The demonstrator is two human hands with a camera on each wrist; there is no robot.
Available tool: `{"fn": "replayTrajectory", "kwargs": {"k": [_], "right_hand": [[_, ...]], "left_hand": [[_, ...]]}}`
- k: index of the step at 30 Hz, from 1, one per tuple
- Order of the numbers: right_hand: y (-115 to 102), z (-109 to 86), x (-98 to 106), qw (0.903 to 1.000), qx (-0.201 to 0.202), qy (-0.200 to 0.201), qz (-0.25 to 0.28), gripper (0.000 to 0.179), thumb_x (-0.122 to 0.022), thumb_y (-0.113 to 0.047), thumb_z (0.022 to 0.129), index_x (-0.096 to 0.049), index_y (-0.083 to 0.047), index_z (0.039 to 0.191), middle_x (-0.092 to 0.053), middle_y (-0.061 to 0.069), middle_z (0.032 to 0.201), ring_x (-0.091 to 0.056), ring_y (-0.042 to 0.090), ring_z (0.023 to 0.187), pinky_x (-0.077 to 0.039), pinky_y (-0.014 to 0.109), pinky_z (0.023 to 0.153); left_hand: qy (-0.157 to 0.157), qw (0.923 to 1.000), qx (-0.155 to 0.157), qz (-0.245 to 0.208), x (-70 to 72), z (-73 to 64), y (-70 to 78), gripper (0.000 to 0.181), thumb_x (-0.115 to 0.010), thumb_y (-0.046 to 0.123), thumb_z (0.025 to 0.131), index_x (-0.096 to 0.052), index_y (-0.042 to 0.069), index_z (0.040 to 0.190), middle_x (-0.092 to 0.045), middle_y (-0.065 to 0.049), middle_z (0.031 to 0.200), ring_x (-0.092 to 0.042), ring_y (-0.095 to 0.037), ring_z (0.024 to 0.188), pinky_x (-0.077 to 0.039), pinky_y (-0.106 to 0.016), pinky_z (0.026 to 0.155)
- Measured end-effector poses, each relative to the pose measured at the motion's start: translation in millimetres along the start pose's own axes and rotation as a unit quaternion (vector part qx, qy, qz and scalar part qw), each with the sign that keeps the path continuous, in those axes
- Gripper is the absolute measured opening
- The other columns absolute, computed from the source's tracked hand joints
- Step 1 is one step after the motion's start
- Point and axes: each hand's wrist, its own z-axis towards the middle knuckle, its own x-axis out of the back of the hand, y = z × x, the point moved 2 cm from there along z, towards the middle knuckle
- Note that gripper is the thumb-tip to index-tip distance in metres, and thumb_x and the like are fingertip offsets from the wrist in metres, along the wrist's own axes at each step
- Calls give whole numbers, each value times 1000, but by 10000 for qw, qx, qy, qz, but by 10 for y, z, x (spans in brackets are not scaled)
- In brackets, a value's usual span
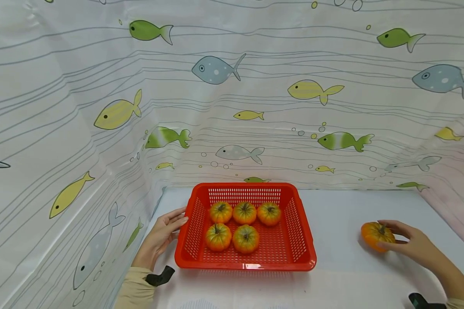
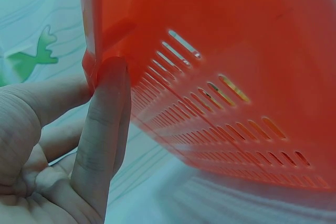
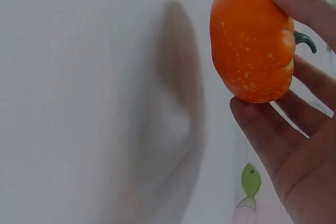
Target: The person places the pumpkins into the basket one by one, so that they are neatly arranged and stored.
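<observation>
A red plastic basket point(image 1: 245, 264) stands on the table with several small orange pumpkins point(image 1: 245, 238) in it, three along the back and others in front at the left. My left hand point(image 1: 163, 234) pinches the basket's left rim between thumb and fingers, as the left wrist view shows close up at the rim point(image 2: 92, 30). Off to the right of the basket, my right hand point(image 1: 413, 244) grips another small pumpkin point(image 1: 373, 236) by its sides. In the right wrist view this pumpkin point(image 3: 252, 45) is held off the table, its green stem toward the palm.
The white table point(image 1: 332, 214) runs along the front. A fish-print curtain point(image 1: 270, 128) rises behind it and along the left side. Black straps point(image 1: 160, 277) sit at both wrists.
</observation>
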Motion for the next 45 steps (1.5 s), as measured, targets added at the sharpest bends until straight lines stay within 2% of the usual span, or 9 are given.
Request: {"fn": "replayTrajectory", "kwargs": {"k": [2,6,12,15,20,23,25,34,45], "right_hand": [[-72,20,0,9999,100,-2,67,67,-81,-33,90,-54,-3,144,-50,-31,119,-36,-31,97,-56,17,75],[-256,68,-5,9995,308,-21,90,66,-83,-31,88,-56,-6,143,-54,-28,121,-38,-30,99,-54,11,77],[-605,139,1,9977,675,-12,-37,64,-86,-33,86,-60,-9,139,-65,12,133,-39,-29,103,-51,9,81],[-789,172,5,9964,840,-37,-56,63,-86,-35,84,-61,-11,137,-65,16,134,-42,-26,104,-54,12,82],[-1072,238,-10,9943,1051,-75,-188,64,-88,-39,81,-63,-14,134,-68,12,131,-62,7,113,-63,27,84],[-1227,283,-21,9922,1221,-190,-161,63,-89,-38,80,-63,-14,133,-68,10,129,-64,32,116,-64,36,84],[-1328,315,-24,9907,1327,-268,-109,62,-90,-37,80,-64,-14,131,-69,10,128,-64,37,116,-64,39,84],[-1775,450,-32,9786,1991,-504,-82,63,-91,-35,78,-65,-14,131,-70,8,127,-65,34,113,-64,42,82],[-2250,619,-167,9697,2154,-1143,-119,67,-91,-41,76,-66,-14,131,-69,2,128,-64,25,115,-64,38,85]], "left_hand": [[8,10000,2,0,1,-1,-1,62,-63,14,103,-36,-2,157,-71,8,114,-73,-9,92,-63,-25,73],[2,10000,5,-14,0,-3,-2,62,-63,14,103,-36,-2,157,-71,8,114,-73,-9,93,-63,-26,74],[-13,10000,14,-18,-4,-5,1,62,-63,14,103,-36,-2,157,-71,7,115,-73,-9,93,-63,-26,75],[-14,10000,20,-4,-5,-5,3,62,-64,15,103,-37,-2,157,-71,7,115,-73,-10,93,-63,-26,75],[-16,10000,41,17,-5,-11,13,62,-64,15,103,-37,-2,156,-71,7,114,-73,-10,93,-63,-26,75],[-24,10000,33,16,-7,-12,16,62,-64,15,103,-37,-2,156,-71,7,115,-73,-10,93,-63,-26,75],[-41,10000,12,4,-7,-12,16,62,-64,15,103,-37,-2,156,-71,7,116,-73,-10,94,-63,-27,76],[-97,9999,-18,-93,3,-8,9,61,-63,14,104,-37,-3,156,-70,6,117,-74,-10,95,-64,-28,76],[-98,9999,-76,-53,4,-9,3,60,-63,12,103,-37,-3,156,-70,6,116,-73,-9,94,-63,-26,75]]}}
